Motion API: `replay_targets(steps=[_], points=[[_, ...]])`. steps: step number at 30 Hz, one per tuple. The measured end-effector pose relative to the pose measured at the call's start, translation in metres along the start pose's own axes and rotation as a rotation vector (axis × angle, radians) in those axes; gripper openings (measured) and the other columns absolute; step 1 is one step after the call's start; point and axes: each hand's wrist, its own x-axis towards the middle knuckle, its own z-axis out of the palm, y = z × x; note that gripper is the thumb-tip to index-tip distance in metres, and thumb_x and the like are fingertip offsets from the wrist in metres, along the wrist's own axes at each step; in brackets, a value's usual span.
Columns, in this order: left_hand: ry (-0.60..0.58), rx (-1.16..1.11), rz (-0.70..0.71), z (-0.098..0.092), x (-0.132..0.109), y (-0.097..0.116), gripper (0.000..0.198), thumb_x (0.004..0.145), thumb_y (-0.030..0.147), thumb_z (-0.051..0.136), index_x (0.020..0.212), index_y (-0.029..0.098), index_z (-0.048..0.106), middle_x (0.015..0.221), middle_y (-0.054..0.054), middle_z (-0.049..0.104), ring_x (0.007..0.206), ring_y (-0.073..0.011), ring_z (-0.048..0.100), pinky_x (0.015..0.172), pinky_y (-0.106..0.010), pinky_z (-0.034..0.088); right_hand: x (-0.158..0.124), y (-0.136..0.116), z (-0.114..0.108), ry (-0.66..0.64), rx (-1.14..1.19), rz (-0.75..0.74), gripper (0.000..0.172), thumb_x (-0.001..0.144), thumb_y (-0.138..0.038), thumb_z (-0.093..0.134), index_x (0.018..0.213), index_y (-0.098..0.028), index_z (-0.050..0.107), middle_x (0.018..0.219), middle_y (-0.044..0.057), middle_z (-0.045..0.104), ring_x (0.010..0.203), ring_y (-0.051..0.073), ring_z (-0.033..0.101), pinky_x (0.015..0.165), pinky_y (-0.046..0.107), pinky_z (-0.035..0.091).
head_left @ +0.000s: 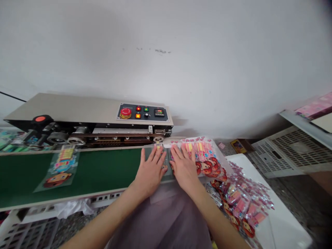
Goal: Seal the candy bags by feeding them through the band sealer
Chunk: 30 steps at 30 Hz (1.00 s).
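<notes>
My left hand (149, 171) lies flat, fingers spread, over a clear plastic packet (165, 159) at the right end of the green conveyor belt (109, 169). Most of that packet is hidden under the hand. Close beside it, my right hand (184, 169) rests with fingers stretched out at the left edge of a pile of printed packets (207, 162) showing cartoon faces. Behind my fingertips is the feed end of a band sealing machine (77, 107). Another filled packet (61, 166) lies farther left on the belt, its top edge at the machine's rollers.
The machine's control panel (144, 112) has a red stop button and lit switches. Many small pink packets (246, 197) are heaped on a white table (282, 221) at right. A white plastic crate (277, 150) stands beyond it. The wall is close behind the machine.
</notes>
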Motion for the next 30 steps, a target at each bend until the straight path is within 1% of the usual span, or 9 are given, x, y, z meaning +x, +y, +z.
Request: replay_targets(steps=[3,5,9,11,14,17,21,25,30], points=[[-0.013,0.042,-0.095,-0.013,0.0,-0.007,0.054,0.104,0.043,0.033,0.146,0.015,0.051,0.158,-0.014,0.04,0.148,-0.0379,0.031,0.117,-0.071,0.017,0.006,-0.009,0.0,0.029,0.024,0.004,0.047,0.102,-0.031,0.043,0.147,-0.017,0.049,0.153,0.009,0.047,0.142,0.035,0.04,0.119,0.061,0.015],[-0.007,0.042,-0.108,-0.02,0.004,-0.004,0.053,0.104,0.04,0.032,0.145,0.013,0.052,0.156,-0.015,0.043,0.146,-0.0372,0.035,0.118,-0.07,0.015,0.002,-0.001,-0.006,0.069,0.0,0.012,0.046,0.103,-0.032,0.042,0.146,-0.018,0.05,0.152,0.01,0.049,0.142,0.034,0.04,0.12,0.061,0.012],[-0.028,-0.06,0.097,-0.013,0.019,0.016,0.053,0.107,0.04,0.026,0.149,0.015,0.045,0.159,-0.012,0.039,0.15,-0.028,0.03,0.122,-0.065,0.015,-0.012,0.029,-0.018,0.113,-0.096,0.087,0.042,0.103,-0.026,0.04,0.14,-0.015,0.056,0.149,0.011,0.053,0.142,0.035,0.038,0.119,0.061,0.01],[-0.044,-0.089,0.178,-0.003,0.024,0.024,0.055,0.106,0.043,0.026,0.151,0.015,0.042,0.161,-0.012,0.034,0.152,-0.0276,0.025,0.121,-0.065,0.015,-0.011,0.037,-0.021,0.102,-0.111,0.094,0.042,0.101,-0.023,0.041,0.139,-0.014,0.057,0.148,0.011,0.054,0.141,0.035,0.038,0.117,0.059,0.013],[-0.045,-0.083,0.194,0.012,0.025,0.027,0.058,0.106,0.045,0.024,0.154,0.014,0.036,0.164,-0.012,0.027,0.153,-0.0283,0.02,0.12,-0.067,0.015,0.007,0.035,-0.019,0.058,-0.04,0.028,0.042,0.098,-0.015,0.04,0.135,-0.018,0.061,0.14,0.009,0.061,0.129,0.03,0.046,0.112,0.049,0.024],[-0.041,-0.072,0.188,0.018,0.023,0.025,0.06,0.106,0.047,0.023,0.155,0.015,0.034,0.164,-0.012,0.026,0.154,-0.028,0.018,0.12,-0.067,0.013,0.036,0.026,-0.012,0.021,0.049,-0.015,0.041,0.096,-0.011,0.042,0.128,-0.021,0.066,0.127,0.008,0.067,0.113,0.026,0.051,0.099,0.04,0.034],[-0.05,-0.067,0.187,0.018,0.021,0.023,0.059,0.106,0.047,0.022,0.155,0.016,0.033,0.165,-0.012,0.023,0.154,-0.0279,0.017,0.119,-0.069,0.012,0.065,0.02,-0.007,-0.047,0.099,0.002,0.037,0.092,-0.009,0.045,0.116,-0.021,0.07,0.115,0.007,0.067,0.106,0.025,0.051,0.091,0.038,0.034],[-0.061,-0.085,0.176,0.014,0.021,0.025,0.058,0.106,0.043,0.021,0.156,0.016,0.03,0.166,-0.012,0.02,0.154,-0.028,0.017,0.118,-0.072,0.012,0.068,0.028,-0.013,-0.111,0.159,0.047,0.037,0.088,-0.005,0.044,0.104,-0.022,0.073,0.113,0.006,0.067,0.107,0.024,0.053,0.091,0.037,0.035],[-0.08,-0.115,0.124,0.009,0.025,0.032,0.058,0.106,0.045,0.024,0.153,0.015,0.037,0.164,-0.014,0.026,0.152,-0.0297,0.024,0.117,-0.073,0.015,0.032,0.052,-0.022,0.149,0.061,0.038,0.045,0.093,-0.009,0.038,0.13,-0.015,0.062,0.125,0.011,0.065,0.117,0.026,0.052,0.103,0.04,0.035]])
